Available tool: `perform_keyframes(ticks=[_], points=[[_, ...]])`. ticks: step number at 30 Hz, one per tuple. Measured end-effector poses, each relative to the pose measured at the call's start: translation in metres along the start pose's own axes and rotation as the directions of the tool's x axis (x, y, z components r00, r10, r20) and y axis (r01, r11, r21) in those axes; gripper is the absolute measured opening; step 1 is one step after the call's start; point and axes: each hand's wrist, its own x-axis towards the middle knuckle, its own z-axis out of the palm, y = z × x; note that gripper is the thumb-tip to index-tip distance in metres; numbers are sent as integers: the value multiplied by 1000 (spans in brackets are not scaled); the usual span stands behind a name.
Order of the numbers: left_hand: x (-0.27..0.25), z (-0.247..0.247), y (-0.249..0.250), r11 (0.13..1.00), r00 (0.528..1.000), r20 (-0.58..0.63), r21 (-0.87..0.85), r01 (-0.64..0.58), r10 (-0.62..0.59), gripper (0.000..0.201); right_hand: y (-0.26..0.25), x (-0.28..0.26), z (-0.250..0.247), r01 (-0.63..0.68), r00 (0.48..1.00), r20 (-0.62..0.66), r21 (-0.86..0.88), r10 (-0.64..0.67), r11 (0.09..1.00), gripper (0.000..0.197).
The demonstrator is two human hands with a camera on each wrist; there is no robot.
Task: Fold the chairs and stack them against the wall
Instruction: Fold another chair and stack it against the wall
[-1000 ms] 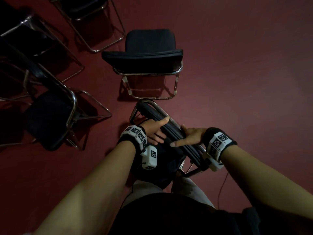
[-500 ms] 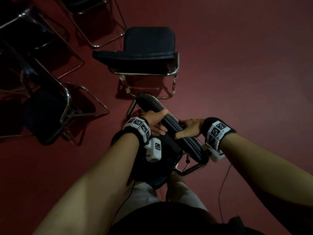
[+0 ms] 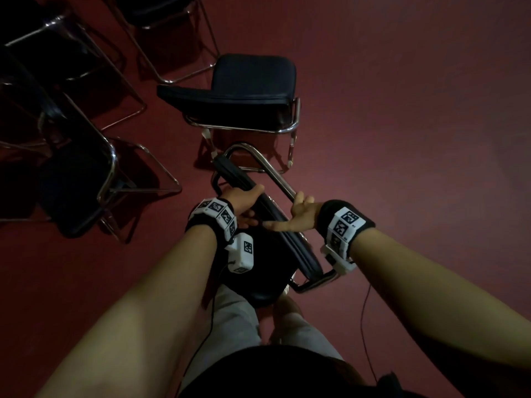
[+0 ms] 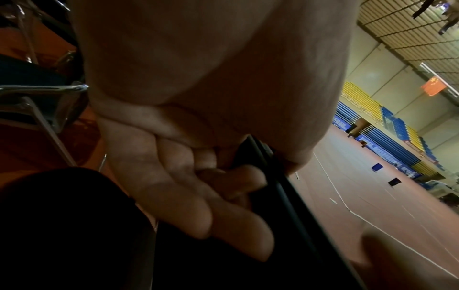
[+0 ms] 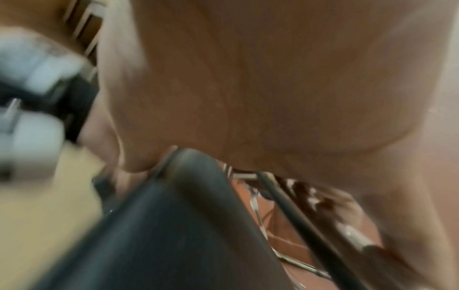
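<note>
I hold a folding chair [image 3: 290, 245] with a black padded backrest and a chrome frame upright in front of my legs. My left hand [image 3: 244, 202] grips the backrest's top edge, fingers [image 4: 188, 196] curled under the black edge [image 4: 285, 196]. My right hand [image 3: 301, 215] straddles the same top a little to the right. Its thumb lies along the pad and its fingers reach over the chrome tube [image 3: 267, 170]. The right wrist view is blurred and shows my palm [image 5: 248, 88] over the black pad [image 5: 174, 225]. The chair's seat hangs dark below my left wrist.
An unfolded black chair [image 3: 253, 90] stands just ahead of the held chair. Several more unfolded chairs [image 3: 74, 191] crowd the left side. Red floor [image 3: 416, 139] lies open to the right. A thin cable [image 3: 365, 326] dangles from my right wrist.
My right hand has shifted from lying flat on the backrest to reaching over the chrome tube. The tube now stands apart from the pad. My left hand keeps its hold.
</note>
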Motion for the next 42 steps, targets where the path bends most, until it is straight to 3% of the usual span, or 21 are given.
perform_keyframes(ticks=[3,7,12,18,21,25,31,37,42], points=[[1,-8,-14,1000,998,-59,13,-23,24,46,4,-1,-5,27,1000,-13,70,-27,997,133],[6,-25,-37,998,995,-95,62,4,2,54,-8,5,15,99,978,-192,50,-88,994,120],[12,-27,-52,999,997,-69,30,29,-27,64,-1,6,29,130,950,-301,153,-79,980,129],[5,-4,-25,992,996,-45,101,-69,74,55,5,-3,48,186,911,-399,175,-103,967,114],[0,2,-12,990,993,-2,72,-120,121,60,9,-6,52,163,873,-486,212,-41,964,106],[-7,13,0,981,975,114,14,-191,188,57,12,-12,43,89,882,-472,209,21,974,102],[-2,24,9,966,950,191,22,-258,249,53,6,-5,47,83,831,-549,286,92,955,64],[11,5,7,931,934,247,192,-310,259,56,-4,5,38,-4,909,-406,220,95,975,66],[23,-16,-3,885,898,340,272,-378,279,54,-10,9,40,-53,921,-377,137,102,989,77]])
